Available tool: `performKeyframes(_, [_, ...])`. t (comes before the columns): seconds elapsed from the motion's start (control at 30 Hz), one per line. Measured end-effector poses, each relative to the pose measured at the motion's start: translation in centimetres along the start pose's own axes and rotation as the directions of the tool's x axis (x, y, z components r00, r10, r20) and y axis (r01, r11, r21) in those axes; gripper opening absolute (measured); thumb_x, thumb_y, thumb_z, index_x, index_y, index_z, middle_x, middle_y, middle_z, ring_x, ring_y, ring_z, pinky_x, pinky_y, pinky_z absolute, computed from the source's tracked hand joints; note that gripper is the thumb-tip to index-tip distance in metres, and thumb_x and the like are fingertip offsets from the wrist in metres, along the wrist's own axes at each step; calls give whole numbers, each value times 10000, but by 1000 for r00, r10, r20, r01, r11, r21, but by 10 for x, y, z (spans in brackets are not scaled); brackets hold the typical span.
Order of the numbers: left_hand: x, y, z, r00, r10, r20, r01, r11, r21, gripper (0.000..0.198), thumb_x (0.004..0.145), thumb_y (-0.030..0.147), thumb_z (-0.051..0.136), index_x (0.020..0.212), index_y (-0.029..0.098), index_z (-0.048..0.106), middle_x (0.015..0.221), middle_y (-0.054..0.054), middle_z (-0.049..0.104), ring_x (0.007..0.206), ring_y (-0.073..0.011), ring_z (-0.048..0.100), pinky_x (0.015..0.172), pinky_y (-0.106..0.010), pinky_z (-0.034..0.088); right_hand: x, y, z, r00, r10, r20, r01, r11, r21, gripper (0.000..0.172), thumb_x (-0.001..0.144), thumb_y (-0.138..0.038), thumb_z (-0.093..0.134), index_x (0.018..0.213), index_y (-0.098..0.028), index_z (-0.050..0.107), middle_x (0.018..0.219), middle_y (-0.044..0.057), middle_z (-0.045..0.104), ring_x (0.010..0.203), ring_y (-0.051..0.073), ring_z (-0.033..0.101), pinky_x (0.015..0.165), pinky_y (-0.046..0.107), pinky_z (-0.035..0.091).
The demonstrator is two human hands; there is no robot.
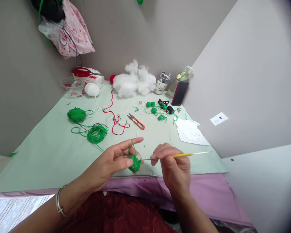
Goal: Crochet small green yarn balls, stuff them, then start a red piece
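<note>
My left hand [116, 158] pinches a small green crocheted piece [135, 163] between thumb and middle fingers, with green yarn looped over the raised index finger. My right hand [172, 161] grips a crochet hook [181, 155] with a yellow handle; its metal tip enters the green piece. Both hands hover over the near edge of the pale green table cover [50, 161]. The working yarn trails back to a loose green yarn pile [96, 133].
A green yarn ball [76, 114], red yarn strand [116, 123], orange thread snips [136, 121], several small green crocheted balls [155, 110], white stuffing [134, 81], white paper [190, 131], a phone [179, 93], a bottle [181, 77] and a cup of pens [162, 84] lie farther back. Walls close in on both sides.
</note>
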State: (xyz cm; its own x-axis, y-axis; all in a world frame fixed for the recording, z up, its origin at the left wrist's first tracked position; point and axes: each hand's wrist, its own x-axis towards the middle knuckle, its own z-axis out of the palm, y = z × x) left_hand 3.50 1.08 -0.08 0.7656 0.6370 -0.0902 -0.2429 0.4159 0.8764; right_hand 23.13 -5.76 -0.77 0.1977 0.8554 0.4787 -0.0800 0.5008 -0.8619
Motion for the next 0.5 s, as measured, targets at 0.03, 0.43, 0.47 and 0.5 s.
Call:
performKeyframes(0.03, [1, -1, 1, 1000, -12, 26, 13, 999, -40, 570, 890, 295, 697, 1449, 249, 592, 908, -14, 638, 790, -158, 628, 731, -306, 502, 2, -1, 0, 999, 35, -11, -34, 999, 37, 186, 988, -352, 647, 919, -256, 791, 743, 19, 711, 668, 162, 612, 655, 316, 486])
performKeyframes(0.43, [4, -13, 4, 997, 73, -19, -74, 997, -24, 626, 801, 239, 855, 1368, 405, 647, 1034, 23, 638, 1047, -156, 639, 1009, -318, 461, -6, 8, 18, 1000, -13, 0, 13, 999, -40, 147, 982, -294, 664, 1005, -276, 808, 899, 43, 756, 801, 166, 655, 699, 302, 523])
performKeyframes(0.47, [3, -14, 4, 995, 82, -50, -82, 997, 7, 643, 786, 228, 868, 1362, 414, 649, 1025, 27, 638, 1045, -150, 631, 1010, -314, 459, -7, 9, 18, 999, -36, 6, 36, 994, -108, 157, 988, -277, 654, 1021, -276, 808, 924, 46, 766, 847, 175, 660, 731, 311, 524])
performKeyframes(0.5, [3, -14, 5, 992, 96, -82, -93, 995, 45, 657, 771, 226, 881, 1358, 412, 652, 1013, 27, 640, 1036, -146, 623, 1009, -309, 459, -7, 10, 18, 999, -43, 14, 44, 988, -149, 166, 994, -273, 644, 1032, -278, 806, 944, 47, 773, 876, 180, 663, 751, 319, 522])
